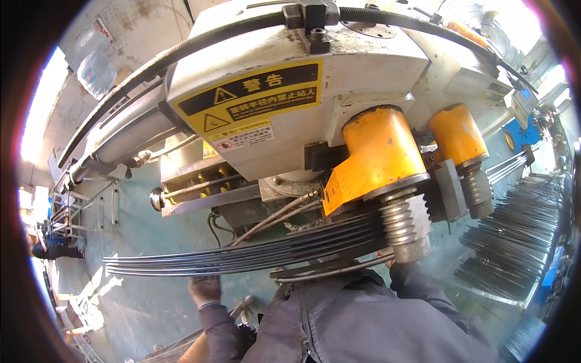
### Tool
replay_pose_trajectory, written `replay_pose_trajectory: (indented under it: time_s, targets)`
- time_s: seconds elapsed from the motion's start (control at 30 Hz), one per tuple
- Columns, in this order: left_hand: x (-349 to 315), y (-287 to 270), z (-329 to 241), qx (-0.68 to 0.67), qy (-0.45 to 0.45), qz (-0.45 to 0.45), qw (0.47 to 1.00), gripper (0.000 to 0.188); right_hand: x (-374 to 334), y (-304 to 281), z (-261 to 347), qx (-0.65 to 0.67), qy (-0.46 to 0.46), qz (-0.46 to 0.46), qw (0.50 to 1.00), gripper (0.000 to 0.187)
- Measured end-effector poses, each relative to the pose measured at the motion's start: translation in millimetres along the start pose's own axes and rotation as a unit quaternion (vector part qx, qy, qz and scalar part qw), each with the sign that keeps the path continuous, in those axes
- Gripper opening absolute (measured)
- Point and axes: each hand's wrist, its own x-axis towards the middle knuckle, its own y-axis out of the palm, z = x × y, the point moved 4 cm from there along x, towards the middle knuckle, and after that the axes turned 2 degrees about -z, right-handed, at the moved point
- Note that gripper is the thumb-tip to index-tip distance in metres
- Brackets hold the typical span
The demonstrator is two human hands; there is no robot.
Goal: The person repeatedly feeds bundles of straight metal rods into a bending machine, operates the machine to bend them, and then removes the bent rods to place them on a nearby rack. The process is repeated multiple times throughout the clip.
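Several long dark metal tubes [242, 259] lie side by side, their right part passing behind a ribbed metal bending die [402, 227] on the machine. My left hand [204, 290], in a dark glove, is at their near edge toward the left, its fingers closed up against the tubes and partly hidden by them. My right hand [386, 256] is at the foot of the ribbed die, mostly covered by it; its fingers do not show. Close to my body, a curved bar [333, 271] runs below the tubes toward that hand.
The big white machine head [260, 151] with a yellow warning sign fills the space ahead. Two orange cylinders [380, 148] hang from it. At right, a large stack of dark rods [514, 236] lies on a rack. A black hose [224, 25] arches overhead.
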Motion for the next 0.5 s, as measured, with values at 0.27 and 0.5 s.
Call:
replay_pose_trajectory:
  time_s: [0.27, 0.5]
  targets:
    - [-48, 48, 83, 0.51, 0.161, 0.168, 0.828, 0.034, 26, -51, -20, -0.029, -0.003, -0.04, 0.999, 0.039]
    - [-20, 65, 63, 0.075, -0.093, 0.164, 0.979, 0.043, -29, 8, 2, 0.206, -0.032, -0.043, 0.977, 0.038]
